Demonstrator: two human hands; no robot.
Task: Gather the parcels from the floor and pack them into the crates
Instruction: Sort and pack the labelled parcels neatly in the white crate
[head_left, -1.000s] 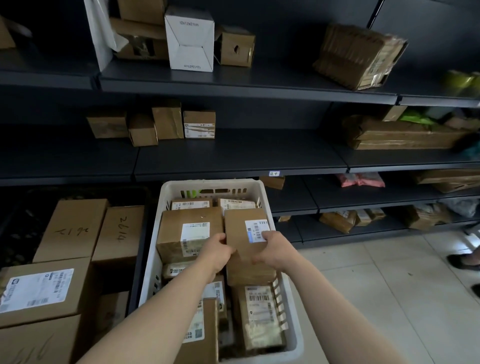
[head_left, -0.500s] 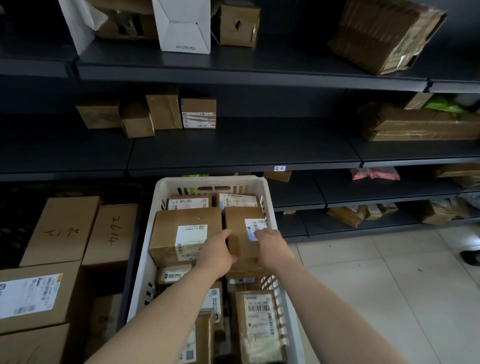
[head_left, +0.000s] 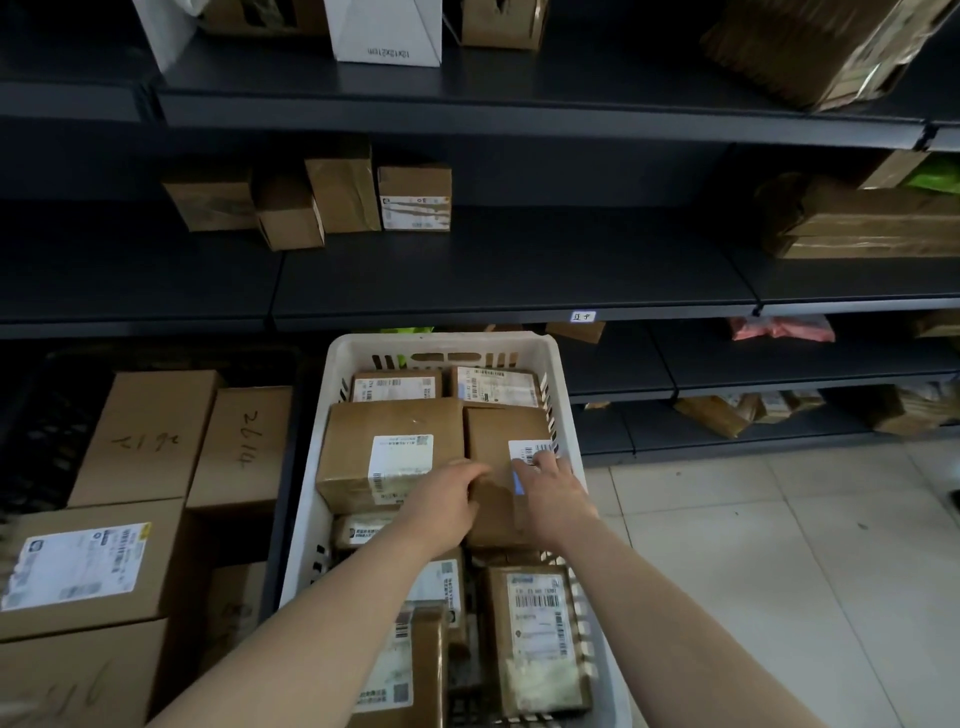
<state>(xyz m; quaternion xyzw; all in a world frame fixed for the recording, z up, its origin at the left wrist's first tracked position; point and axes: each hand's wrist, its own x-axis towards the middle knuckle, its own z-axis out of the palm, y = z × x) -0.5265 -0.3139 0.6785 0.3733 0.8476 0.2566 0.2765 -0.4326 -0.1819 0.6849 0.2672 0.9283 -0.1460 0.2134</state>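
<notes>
A white plastic crate (head_left: 441, 343) stands on the floor below the shelves, packed with several brown parcels. A small brown parcel (head_left: 498, 441) with a white barcode label lies at the crate's right side, next to a larger labelled parcel (head_left: 389, 441). My left hand (head_left: 447, 499) curls round the small parcel's left near edge. My right hand (head_left: 550, 493) lies on top of it with fingers spread flat over the label. More labelled parcels (head_left: 535, 634) fill the near end of the crate.
Large cardboard boxes (head_left: 140, 436) are stacked left of the crate, partly in a black crate (head_left: 47, 415). Dark metal shelves (head_left: 509, 280) carry more boxes and parcels. Pale floor tiles (head_left: 779, 571) lie to the right.
The small parcel has gone down from above the crate into its right side. My right hand went from gripping its edge to lying flat on top. The view moved closer and lower.
</notes>
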